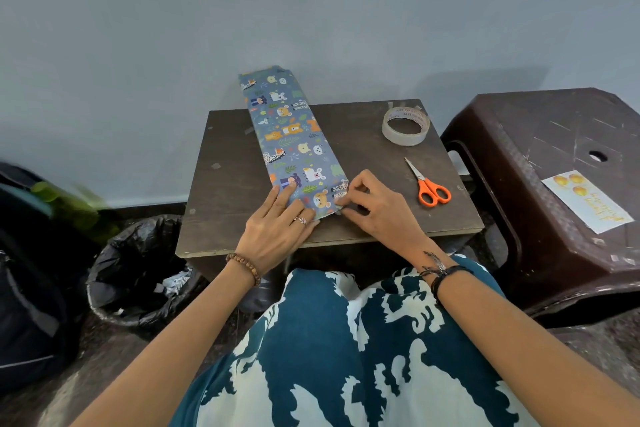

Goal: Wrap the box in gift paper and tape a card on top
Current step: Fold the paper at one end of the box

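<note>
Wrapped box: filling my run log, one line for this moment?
wrapped box on table | left hand presses near end | right hand pinches paper corner | card on stool

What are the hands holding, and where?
The left hand presses flat on the wrapped box's near end; right hand fingers pinch the paper at its near corner.

Plain domestic room, likely a home corner used for craft. Evidence: bare blue-grey painted wall [311, 10]; small worn wooden table [228, 184] pushed against it; brown plastic stool [540, 218] just beside; bin lined with black bag [138, 274] on floor; dark backpack [31, 288] at left.
</note>
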`<action>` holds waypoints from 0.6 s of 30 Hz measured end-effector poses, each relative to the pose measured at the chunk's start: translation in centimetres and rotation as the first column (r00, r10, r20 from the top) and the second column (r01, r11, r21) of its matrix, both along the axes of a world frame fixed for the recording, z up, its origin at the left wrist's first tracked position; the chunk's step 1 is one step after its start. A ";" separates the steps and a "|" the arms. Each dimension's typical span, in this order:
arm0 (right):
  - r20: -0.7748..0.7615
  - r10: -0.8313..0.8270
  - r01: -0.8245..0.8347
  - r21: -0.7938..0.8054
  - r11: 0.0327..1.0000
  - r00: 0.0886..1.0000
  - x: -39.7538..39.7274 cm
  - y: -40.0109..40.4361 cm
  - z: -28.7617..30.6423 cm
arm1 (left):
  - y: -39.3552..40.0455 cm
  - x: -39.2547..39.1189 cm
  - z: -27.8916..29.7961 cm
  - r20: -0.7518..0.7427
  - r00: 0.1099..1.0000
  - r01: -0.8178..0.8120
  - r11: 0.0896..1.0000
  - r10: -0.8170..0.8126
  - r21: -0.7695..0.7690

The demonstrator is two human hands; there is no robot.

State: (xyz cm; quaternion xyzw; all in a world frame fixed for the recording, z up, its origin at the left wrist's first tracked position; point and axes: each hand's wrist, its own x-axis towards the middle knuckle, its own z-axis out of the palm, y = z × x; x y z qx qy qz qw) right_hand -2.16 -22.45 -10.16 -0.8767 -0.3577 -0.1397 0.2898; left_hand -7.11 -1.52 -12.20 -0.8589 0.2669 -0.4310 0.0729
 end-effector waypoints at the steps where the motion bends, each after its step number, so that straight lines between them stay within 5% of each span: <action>1: -0.011 -0.003 0.003 0.002 1.000 1.000 0.0 0.0 0.0 | -0.1 0.0 0.0 0.003 1.000 -0.012 1.000 0.012 -0.015; 8: -0.258 0.002 0.020 0.083 0.996 0.966 0.0 0.2 0.0 | -1.3 -0.5 -0.1 -0.101 0.986 -0.149 0.973 0.132 -0.177; 18: -0.435 -0.002 0.097 0.195 0.976 0.900 -0.7 0.9 0.0 | -2.5 -1.5 0.1 -0.429 0.894 -0.343 0.816 0.131 -0.466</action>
